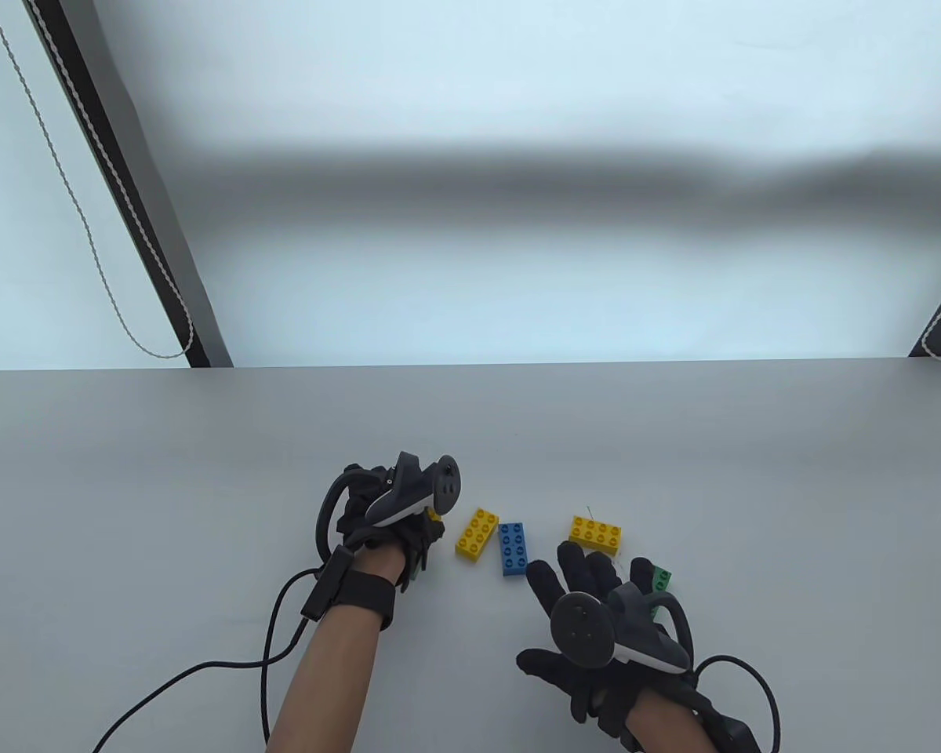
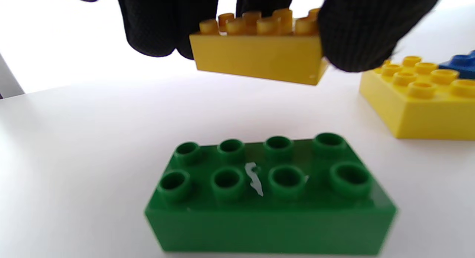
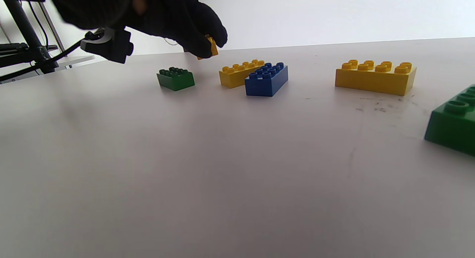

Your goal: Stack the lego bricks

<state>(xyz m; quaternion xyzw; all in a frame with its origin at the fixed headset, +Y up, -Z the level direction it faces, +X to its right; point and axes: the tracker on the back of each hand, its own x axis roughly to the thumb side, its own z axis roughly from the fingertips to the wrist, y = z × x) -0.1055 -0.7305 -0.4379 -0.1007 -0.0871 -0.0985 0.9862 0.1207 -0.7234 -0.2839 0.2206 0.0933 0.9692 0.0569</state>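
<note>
My left hand (image 1: pixel 408 525) pinches a yellow brick (image 2: pixel 259 54) by its ends and holds it above the table, just beyond a green brick (image 2: pixel 271 191) that lies studs up. In the table view the hand hides most of both. A second yellow brick (image 1: pixel 477 535) and a blue brick (image 1: pixel 513 548) lie side by side, touching, in the middle. A third yellow brick (image 1: pixel 597 534) lies to their right. My right hand (image 1: pixel 588 576) is open and empty, fingers spread, just in front of it. Another green brick (image 1: pixel 662 579) lies beside its fingers, partly hidden.
The grey table (image 1: pixel 204 439) stretches far beyond the bricks to its back edge. A black cable (image 1: pixel 267 659) trails from my left wrist towards the front edge. In the right wrist view the second green brick (image 3: pixel 452 124) lies close at the right edge.
</note>
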